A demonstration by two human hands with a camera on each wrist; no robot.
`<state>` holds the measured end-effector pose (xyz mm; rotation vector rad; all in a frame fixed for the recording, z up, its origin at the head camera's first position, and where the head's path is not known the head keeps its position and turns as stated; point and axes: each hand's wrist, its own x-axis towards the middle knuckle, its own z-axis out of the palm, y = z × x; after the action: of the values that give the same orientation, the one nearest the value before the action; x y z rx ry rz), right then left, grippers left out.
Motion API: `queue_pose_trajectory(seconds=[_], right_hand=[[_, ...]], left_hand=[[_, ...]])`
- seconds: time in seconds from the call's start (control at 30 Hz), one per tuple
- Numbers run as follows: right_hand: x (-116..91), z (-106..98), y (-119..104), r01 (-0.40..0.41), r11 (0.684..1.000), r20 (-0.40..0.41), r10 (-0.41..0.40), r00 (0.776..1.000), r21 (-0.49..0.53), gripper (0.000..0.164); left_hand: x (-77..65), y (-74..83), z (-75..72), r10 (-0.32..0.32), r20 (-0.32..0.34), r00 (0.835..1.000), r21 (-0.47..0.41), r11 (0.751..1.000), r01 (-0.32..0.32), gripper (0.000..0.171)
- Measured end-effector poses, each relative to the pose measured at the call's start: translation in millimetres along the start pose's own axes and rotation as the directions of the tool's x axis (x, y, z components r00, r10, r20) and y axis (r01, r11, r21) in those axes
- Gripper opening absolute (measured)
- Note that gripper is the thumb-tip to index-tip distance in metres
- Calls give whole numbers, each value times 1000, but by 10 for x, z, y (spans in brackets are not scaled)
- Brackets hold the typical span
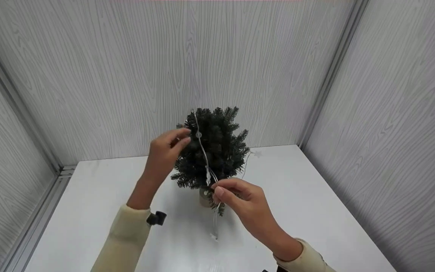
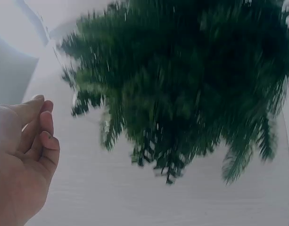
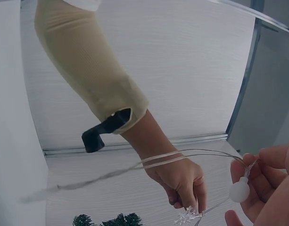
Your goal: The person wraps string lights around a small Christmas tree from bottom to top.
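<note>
A small artificial Christmas tree point(image 1: 221, 143) stands on a white table point(image 1: 296, 211). Between thumb and fingers, my right hand point(image 1: 246, 200) pinches the clear wire of a string of lights point(image 1: 203, 150) in front of the tree's lower branches. One white ball point(image 3: 239, 191) hangs from the wire right at these fingers. From there the wire runs up across the foliage toward the tree's top left. Beside the left branches, my left hand point(image 1: 167, 149) is raised with fingers loosely bent, a gap showing between thumb and forefinger. A snowflake ornament point(image 3: 186, 215) overlaps its fingertips in the right wrist view.
A star ornament point(image 1: 257, 153) on wire lies right of the tree. Another loop of wire dangles below the right hand, ending in a small clear ornament point(image 1: 214, 237). The tree's pale base point(image 1: 204, 198) shows under the branches. Grey wood-grain panels point(image 1: 134, 75) enclose the table.
</note>
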<state>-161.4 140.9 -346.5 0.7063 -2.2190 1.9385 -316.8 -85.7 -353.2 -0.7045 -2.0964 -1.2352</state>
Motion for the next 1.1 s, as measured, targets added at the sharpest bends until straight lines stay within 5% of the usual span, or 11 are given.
queue_pose_trajectory(seconds=[0.17,0.37,0.7,1.1], right_hand=[[-3,-16,23,2,1000,-1,-2,1000,8,21],[-37,-6,20,-27,998,-29,25,999,-52,21],[-59,37,98,-24,995,-30,22,999,-99,16],[-127,50,172,83,985,-12,-86,996,-148,8]], left_hand=[[-265,68,224,110,27,994,74,991,-112,28],[-334,10,398,152,41,987,145,977,-157,31],[-153,-10,375,226,-58,972,183,960,-212,19],[95,-126,354,209,-160,965,181,967,-179,19]])
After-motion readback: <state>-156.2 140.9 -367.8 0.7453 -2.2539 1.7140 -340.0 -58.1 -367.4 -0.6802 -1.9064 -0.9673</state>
